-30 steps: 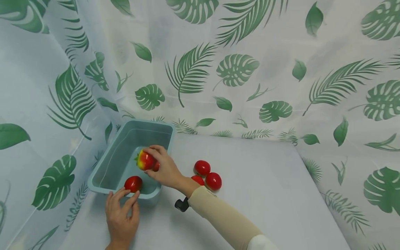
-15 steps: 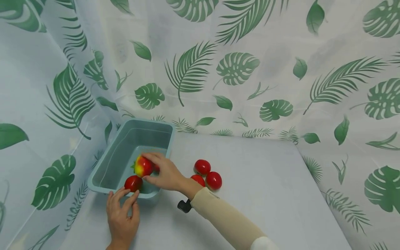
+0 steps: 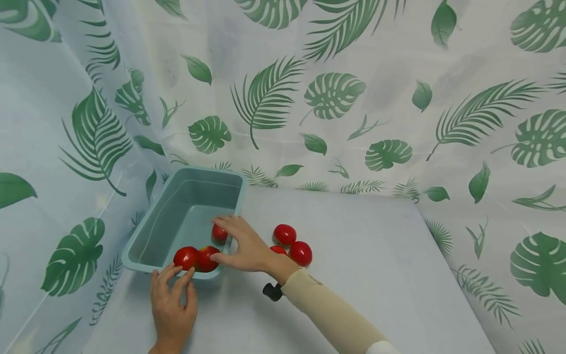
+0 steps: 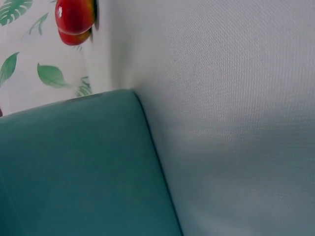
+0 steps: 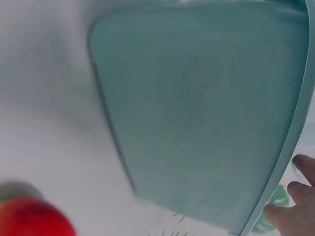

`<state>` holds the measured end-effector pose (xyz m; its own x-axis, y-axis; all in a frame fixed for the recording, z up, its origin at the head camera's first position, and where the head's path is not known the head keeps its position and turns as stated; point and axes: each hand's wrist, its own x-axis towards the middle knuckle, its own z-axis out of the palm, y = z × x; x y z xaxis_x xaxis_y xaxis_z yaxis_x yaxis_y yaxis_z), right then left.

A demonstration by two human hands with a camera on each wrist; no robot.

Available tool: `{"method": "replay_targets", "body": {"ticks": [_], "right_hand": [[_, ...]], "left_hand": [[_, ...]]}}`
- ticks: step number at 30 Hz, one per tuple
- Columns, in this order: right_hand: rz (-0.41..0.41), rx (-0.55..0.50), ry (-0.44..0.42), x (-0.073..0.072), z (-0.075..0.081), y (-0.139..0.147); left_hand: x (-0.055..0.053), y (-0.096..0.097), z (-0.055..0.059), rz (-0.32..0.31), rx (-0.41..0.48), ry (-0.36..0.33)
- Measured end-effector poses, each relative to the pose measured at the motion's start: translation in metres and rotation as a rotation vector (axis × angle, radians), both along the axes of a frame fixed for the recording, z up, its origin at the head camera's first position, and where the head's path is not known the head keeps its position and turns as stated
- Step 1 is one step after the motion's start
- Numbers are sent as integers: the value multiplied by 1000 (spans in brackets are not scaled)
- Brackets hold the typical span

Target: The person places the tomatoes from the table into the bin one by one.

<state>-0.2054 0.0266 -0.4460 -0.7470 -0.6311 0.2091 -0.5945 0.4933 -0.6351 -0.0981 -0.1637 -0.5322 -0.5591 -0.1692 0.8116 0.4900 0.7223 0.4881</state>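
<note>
A blue-green plastic bin (image 3: 146, 231) stands at the left of the table. My right hand (image 3: 247, 246) reaches over its right rim, thumb and fingers spread apart with nothing between them. The thumb tip overlaps a red tomato-like fruit (image 3: 206, 259), which lies in the near end of the bin beside another red fruit (image 3: 185, 257). A third red fruit (image 3: 219, 233) sits along the right wall, partly behind my right fingers. My left hand (image 3: 174, 305) rests its fingertips on the near rim, close to the fruit. In the right wrist view, fingertips (image 5: 295, 189) show beside the bin's rim.
Right of the bin, three red fruits (image 3: 300, 253) lie clustered on the white table (image 3: 376, 275), one partly hidden behind my right arm. A black camera piece (image 3: 272, 292) juts out under the right wrist. Leaf-printed white sheets (image 3: 336, 98) rise behind and at both sides.
My right hand lowered the red-and-yellow fruit into the near end of the bin and let go of it. Its fingers have since spread and drawn right. The left hand stayed at the rim.
</note>
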Motion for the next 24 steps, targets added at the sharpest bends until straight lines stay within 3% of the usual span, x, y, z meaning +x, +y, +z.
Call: {"method": "replay_targets", "body": {"ticks": [4,10,14,18,21,24], "right_hand": [[-81,10,-76,-1,-8,16],[-211,7,-108,-9,-22,57],[-320,-26,-61,-17,-33,96],[-502,-32,-11,-20,-46,131],[-602,20,-60,-15,-58,149],[-598,97,-148,-9,-69,159]], "left_hand": [[0,0,-2,11,6,-2],[-2,0,-4,10,34,32],[-5,1,-6,11,37,40],[-6,3,-6,15,47,56],[-7,5,-5,26,58,56],[-7,4,-4,35,69,51]]}}
